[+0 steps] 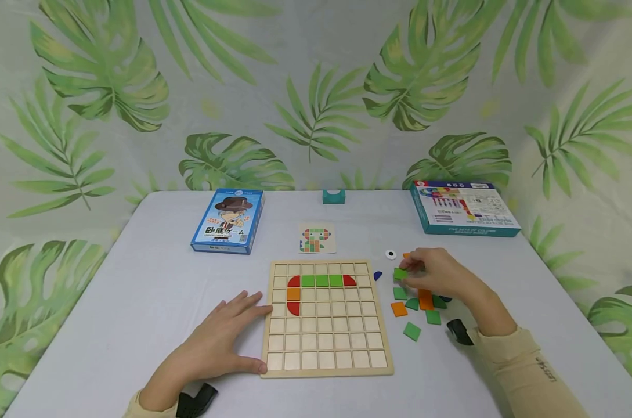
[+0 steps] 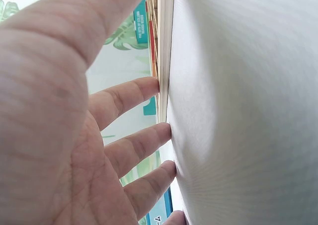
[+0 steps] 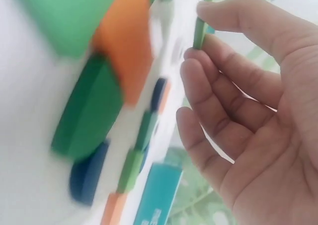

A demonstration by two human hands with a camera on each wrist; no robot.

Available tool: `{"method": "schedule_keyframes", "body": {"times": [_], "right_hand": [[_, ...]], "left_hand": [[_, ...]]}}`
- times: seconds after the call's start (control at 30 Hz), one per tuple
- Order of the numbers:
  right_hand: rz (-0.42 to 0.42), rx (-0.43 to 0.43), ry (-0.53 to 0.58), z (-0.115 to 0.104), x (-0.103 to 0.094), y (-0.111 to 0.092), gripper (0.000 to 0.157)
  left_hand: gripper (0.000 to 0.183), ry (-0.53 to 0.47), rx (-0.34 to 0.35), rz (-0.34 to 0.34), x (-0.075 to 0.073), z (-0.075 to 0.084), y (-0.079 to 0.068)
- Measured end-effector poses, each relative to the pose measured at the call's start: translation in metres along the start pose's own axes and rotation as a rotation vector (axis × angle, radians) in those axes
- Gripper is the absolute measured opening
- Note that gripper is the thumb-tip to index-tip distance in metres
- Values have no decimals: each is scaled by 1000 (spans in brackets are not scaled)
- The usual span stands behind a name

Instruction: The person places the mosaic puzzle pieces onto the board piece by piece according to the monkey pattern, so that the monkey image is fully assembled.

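My right hand [image 1: 434, 271] pinches a green square tile [image 1: 400, 273] between thumb and fingers. In the right wrist view that tile [image 3: 199, 31] stands edge-on, lifted off the cloth. My left hand [image 1: 219, 337] has its fingers spread, with thumb and index fingertip touching the left edge of a wooden grid board [image 1: 328, 343]. On the board, a row of green squares [image 1: 322, 281] lies between a red quarter-round tile [image 1: 293, 282] and another red one [image 1: 349, 281]. An orange square [image 1: 293, 294] and a third red quarter-round [image 1: 293, 308] sit below the row's left end.
Loose tiles surround my right hand, among them a green square [image 1: 412, 331], an orange square [image 1: 398, 309] and a white disc with a black dot [image 1: 391, 254]. Behind the board lie a pattern card [image 1: 317, 238], a blue box [image 1: 228, 220], a teal block [image 1: 333, 197] and a flat box [image 1: 464, 208].
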State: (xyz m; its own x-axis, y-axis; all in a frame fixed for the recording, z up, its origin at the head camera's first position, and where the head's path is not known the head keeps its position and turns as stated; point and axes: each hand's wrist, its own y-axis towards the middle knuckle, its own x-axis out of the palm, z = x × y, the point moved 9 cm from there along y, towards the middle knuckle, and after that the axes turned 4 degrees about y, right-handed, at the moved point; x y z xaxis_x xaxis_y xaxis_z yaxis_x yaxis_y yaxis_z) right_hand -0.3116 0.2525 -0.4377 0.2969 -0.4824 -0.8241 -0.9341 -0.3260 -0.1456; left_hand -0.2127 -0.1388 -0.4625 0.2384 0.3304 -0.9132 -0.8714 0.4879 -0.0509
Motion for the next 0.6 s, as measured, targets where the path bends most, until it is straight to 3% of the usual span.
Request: {"method": "schedule_keyframes", "body": {"times": [0.23,0.6], "right_hand": [[5,-93,31,-34,9,5,23],[-48,-286,82,-102,46,15,19]], "left_hand": [[102,-12,-2,-7,-2,0,0],[104,-5,-3,-8,-2,0,-1]]}}
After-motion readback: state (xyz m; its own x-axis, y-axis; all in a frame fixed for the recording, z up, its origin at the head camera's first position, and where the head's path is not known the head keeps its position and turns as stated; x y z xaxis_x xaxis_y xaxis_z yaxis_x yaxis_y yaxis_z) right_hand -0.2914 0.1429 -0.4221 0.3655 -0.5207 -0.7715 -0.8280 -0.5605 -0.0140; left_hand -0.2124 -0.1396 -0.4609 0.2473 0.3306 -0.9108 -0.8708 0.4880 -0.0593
